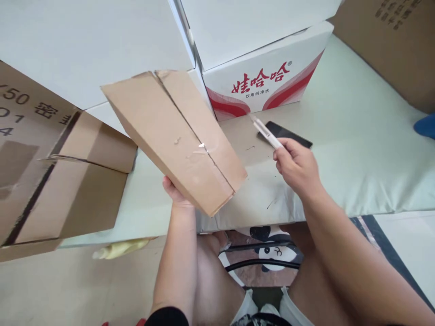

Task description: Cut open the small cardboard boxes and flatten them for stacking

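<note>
A brown cardboard box (170, 131) is tilted up in front of me. Along its face runs a dark seam between two flaps, with shiny clear tape over the lower part. My left hand (176, 192) grips the box from beneath at its lower left edge; most of its fingers are hidden behind the cardboard. My right hand (297, 165) is closed around a white utility knife (267, 132), whose tip points up and left, apart from the box. Partly behind the knife lies a flat black object (288, 134) on the pale cloth.
A white carton with red lettering (261, 83) stands at the back beneath another white box (258, 22). Large brown cartons stand at the left (68, 181) and far right (390, 50). A pale green cloth (353, 149) covers the table. Something blue (424, 126) shows at the right edge.
</note>
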{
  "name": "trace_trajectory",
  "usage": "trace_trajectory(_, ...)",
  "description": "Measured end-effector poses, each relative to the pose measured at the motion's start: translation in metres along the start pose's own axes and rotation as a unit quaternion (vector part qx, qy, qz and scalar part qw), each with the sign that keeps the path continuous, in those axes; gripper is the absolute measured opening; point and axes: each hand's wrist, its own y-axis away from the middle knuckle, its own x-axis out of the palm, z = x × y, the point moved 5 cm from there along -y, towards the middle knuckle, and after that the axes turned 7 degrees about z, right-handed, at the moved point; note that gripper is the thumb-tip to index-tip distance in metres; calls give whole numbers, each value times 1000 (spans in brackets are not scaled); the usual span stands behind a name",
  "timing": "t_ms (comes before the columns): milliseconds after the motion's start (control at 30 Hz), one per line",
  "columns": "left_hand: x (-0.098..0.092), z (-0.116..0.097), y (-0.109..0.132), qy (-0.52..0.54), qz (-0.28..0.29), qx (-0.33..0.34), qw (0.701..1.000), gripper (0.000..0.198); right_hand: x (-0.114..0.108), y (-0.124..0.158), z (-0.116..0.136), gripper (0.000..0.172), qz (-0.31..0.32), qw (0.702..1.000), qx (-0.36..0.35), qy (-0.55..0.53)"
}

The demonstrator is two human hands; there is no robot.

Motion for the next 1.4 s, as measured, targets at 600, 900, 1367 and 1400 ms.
trace_trajectory(600, 14, -8, -8, -48, -37, 37, 997, 70, -13, 33, 65, 45, -51, 932, -359, -21)
trace_trajectory(900, 13, -14, -8, -21, -19, 57, 998, 68, -12, 38, 65, 41, -84, 936, -342, -24)
trace_trajectory(1367, 10, -14, -5, -71, -39, 62, 995, 72, -9, 38, 71, 44, -3, 924, -379, -40)
trace_trajectory(1400, 9, -15, -4, -76, -43, 69, 994, 72, -10, 38, 71, 44, 8, 924, -379, -45)
